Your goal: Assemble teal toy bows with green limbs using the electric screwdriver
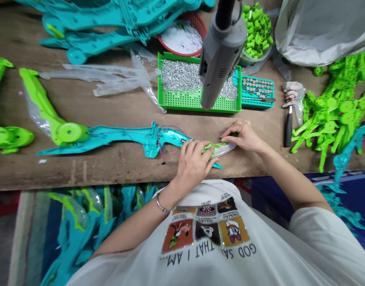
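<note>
Two hands meet over a long turquoise piece [123, 135] and a green piece [218, 144] on the tabletop [111, 170].
Left hand [195, 161], half-curled, lies over both, its grip unclear; right hand [241, 136] pinches the green piece's tip. Below them, a white shirt [212, 190] reads "GOD", "THAT I AM", "PRECIOUS"; blue crates [278, 202] stand below the right.
</note>
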Available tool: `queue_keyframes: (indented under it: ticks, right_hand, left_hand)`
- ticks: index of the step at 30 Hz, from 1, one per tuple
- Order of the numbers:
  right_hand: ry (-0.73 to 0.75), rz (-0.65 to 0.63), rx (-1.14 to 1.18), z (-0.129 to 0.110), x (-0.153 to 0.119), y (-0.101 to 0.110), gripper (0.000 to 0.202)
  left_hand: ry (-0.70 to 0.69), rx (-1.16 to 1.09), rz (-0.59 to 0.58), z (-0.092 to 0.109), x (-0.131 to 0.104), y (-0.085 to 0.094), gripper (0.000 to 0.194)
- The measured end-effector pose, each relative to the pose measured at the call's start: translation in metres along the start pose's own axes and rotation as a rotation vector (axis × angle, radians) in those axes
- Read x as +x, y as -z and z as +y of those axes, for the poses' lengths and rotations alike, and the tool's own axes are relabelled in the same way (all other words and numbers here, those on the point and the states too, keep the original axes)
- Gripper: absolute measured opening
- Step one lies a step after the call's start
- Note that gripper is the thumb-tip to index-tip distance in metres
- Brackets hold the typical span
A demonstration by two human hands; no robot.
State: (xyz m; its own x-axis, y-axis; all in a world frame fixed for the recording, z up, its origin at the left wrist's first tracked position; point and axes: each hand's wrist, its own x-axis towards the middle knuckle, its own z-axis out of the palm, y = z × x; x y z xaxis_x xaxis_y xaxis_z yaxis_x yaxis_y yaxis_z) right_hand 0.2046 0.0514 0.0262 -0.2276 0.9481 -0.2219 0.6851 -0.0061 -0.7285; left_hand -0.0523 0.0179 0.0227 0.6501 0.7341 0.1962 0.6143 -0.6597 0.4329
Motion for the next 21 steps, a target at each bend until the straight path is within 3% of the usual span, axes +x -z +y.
queue_keyframes:
  ticks: [6,21]
  right_hand:
    - [-0.03,-0.025,0.108,-0.002,0.002,0.007,0.012]
    - [0.003,0.014,-0.054,0.002,0.002,-0.006,0.007]
  left_hand:
    - [-0.001,0.01,0.008,-0.001,0.0,0.0,0.031]
    - [-0.021,0.041,0.0,-0.004,0.0,-0.001,0.028]
